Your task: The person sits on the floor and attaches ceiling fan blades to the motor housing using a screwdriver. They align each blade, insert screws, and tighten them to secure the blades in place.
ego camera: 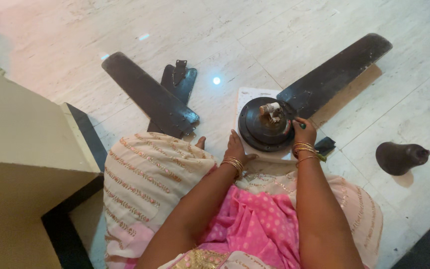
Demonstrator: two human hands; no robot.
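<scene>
A dark round ceiling-fan motor (260, 127) with a pale stub on top lies on a white sheet (247, 94) on the floor in front of me. One dark blade (337, 74) reaches from it toward the upper right. My right hand (303, 132) is closed on a slim green-handled tool at the motor's right edge. My left hand (235, 148) rests flat beside the motor's near-left rim, holding nothing. Both wrists wear gold bangles.
Two loose dark blades (148, 94) lie crossed to the left, one with a metal bracket (179, 72). A dark bell-shaped fan cover (399, 157) lies on the marble floor at right. A beige cabinet (21, 149) stands at left. A small dark object (326, 145) sits by my right wrist.
</scene>
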